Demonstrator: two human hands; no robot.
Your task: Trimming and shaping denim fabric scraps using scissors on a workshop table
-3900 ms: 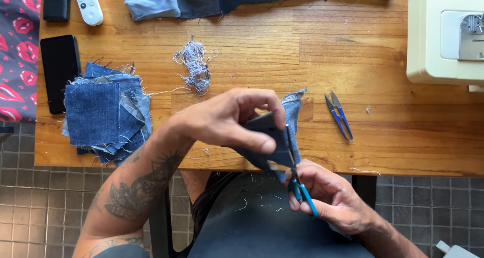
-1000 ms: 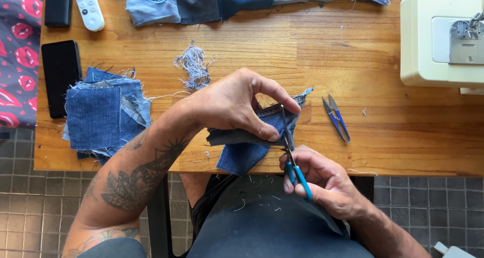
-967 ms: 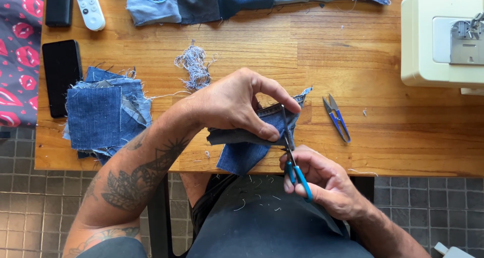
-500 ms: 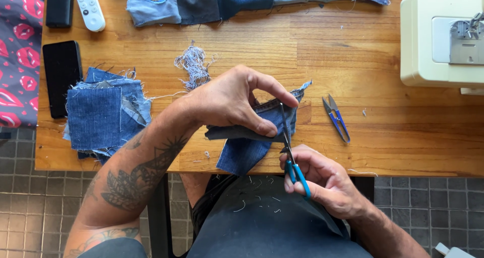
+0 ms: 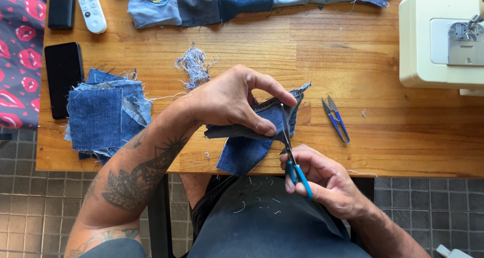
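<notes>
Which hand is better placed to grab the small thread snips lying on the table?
Right, probably. The thread snips lie just above the right hand, though it holds the blue-handled scissors. The left hand is farther off and pinches the denim piece.

Home sewing corner, sewing machine [image 5: 441, 41], denim patches [image 5: 103, 117]

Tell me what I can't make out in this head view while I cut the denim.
- Scissors: the denim piece covers part of the blades; right hand wraps the blue handles, so its grip is partly hidden.
- Denim piece: left hand hides its upper part.
- Sewing machine: cut off by the top and right edges.
- Patchwork: cut off by the top edge.
- Denim stack: lower squares hidden under the top one.
</notes>
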